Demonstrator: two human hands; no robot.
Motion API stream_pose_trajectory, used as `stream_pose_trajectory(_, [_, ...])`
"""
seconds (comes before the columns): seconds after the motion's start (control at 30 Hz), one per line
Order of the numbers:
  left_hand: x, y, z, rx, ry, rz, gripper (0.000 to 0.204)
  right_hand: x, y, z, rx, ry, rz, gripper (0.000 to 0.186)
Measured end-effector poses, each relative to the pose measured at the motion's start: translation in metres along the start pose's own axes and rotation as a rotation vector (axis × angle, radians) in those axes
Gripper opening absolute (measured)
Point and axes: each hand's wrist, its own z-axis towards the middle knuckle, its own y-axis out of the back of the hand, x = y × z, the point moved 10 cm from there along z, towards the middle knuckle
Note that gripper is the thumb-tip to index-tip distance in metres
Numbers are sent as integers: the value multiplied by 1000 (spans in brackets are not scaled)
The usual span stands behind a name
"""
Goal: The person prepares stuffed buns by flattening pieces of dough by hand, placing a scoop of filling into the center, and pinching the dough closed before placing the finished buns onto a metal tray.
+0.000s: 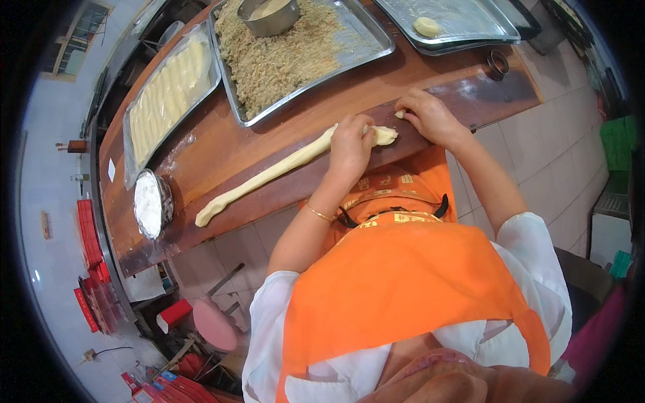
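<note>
Clasps dough rope [282,166] in left grip [351,149] along near edge of surface [215,138], likely to steady it; pinches dough bit [400,114] in right grip [430,117], apart from rope.

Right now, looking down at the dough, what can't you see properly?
In the head view:
- Dough rope: the left hand hides a stretch near its right end.
- Small dough piece: the right hand covers part, so its whole shape is unclear.
- Metal bowl: the picture's top edge cuts it off.
- Crumbs: the bowl hides those beneath it.
</note>
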Motion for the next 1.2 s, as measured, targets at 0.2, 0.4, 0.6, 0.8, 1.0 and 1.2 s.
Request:
stream_pose_trajectory(0.2, [-11,5,1,39,-53,94,21,51,1,3,-34,238,230,20])
stream_pose_trajectory(0.4, [-17,-4,32,5,-35,-33,37,52,11,7,-134,273,298,29])
stream_pose_trajectory(0.6, [-37,-68,44,170,-272,428,59,3,77,-18,-548,16,357,29])
stream_pose_trajectory(0.8, [-32,-81,48,279,-267,634,71,-39,67,-56,-627,-159,504,25])
stream_pose_trajectory(1.0, [-25,-89,53,323,-276,605,71,-28,76,-55,-629,-142,566,24])
stream_pose_trajectory(1.2, [-40,-89,71,271,-446,511,68,-36,67,-76,-639,-141,601,25])
